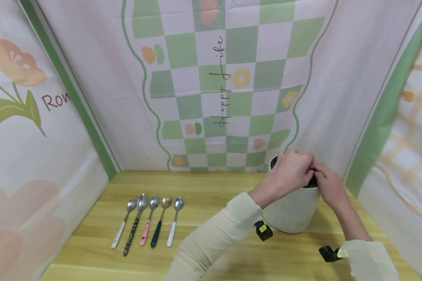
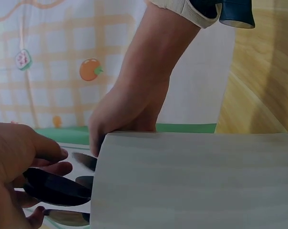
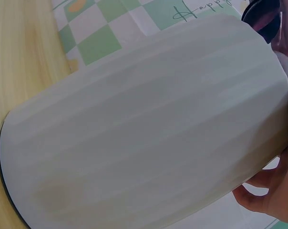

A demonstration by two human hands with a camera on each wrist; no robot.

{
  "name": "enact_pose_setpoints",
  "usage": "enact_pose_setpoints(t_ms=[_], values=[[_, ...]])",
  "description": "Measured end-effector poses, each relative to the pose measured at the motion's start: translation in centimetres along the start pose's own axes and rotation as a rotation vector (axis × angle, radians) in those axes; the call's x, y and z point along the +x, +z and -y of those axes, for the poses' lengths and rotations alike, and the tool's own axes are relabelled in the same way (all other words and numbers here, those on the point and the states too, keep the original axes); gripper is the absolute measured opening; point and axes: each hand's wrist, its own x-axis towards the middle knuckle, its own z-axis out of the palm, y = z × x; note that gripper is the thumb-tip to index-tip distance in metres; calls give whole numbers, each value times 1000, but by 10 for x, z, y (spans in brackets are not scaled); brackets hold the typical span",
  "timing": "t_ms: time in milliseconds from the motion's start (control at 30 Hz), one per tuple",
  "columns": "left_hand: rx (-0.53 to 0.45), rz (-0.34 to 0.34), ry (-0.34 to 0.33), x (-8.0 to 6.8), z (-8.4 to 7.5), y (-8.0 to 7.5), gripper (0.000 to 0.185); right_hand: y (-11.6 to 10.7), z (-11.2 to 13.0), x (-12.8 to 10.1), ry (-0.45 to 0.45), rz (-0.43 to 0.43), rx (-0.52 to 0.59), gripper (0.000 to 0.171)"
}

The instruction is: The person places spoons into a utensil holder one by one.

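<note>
A tall white container [image 1: 290, 212] with a dark mouth stands upright at the right of the table. Several spoon heads stick out of its mouth in the left wrist view. My left hand [image 1: 291, 171] reaches across to the mouth, its fingers curled round a dark spoon [image 2: 58, 188]. Beside that one are a greyer spoon head [image 2: 83, 161] and a brownish spoon head [image 2: 70, 218]. My right hand [image 1: 328, 185] grips the right side of the rim with bent fingers, close against the left hand. Its fingertips are partly hidden by the container.
Several spoons lie in a row on the left of the wooden table [image 1: 225, 187], among them a pink-handled spoon [image 1: 145, 230] and a dark-green-handled spoon [image 1: 157, 230]. Printed cloth [image 1: 211, 86] hangs behind and on both sides, close behind the container.
</note>
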Motion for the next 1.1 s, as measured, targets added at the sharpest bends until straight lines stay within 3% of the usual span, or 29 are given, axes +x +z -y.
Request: enact_pose_setpoints(t_ms=[167, 300, 433, 533, 767, 1100], values=[[-62, -42, 46, -5, 2, -5, 16, 1, -1, 2, -28, -20, -16, 47], [-100, -163, 106, -14, 9, -10, 12, 3, -2, 4, -32, -13, -16, 49], [-117, -276, 133, -31, 21, -14, 13, 6, -3, 6, -47, -19, -16, 50], [-168, -311, 119, -48, 32, -15, 11, 8, -3, 6, -62, -35, -17, 50], [-274, -284, 28, -92, 57, -13, 12, 4, -6, 7, -62, -26, -9, 52], [-305, -182, -121, -143, 82, -13, 17, -4, -12, 5, -80, -32, 6, 51]])
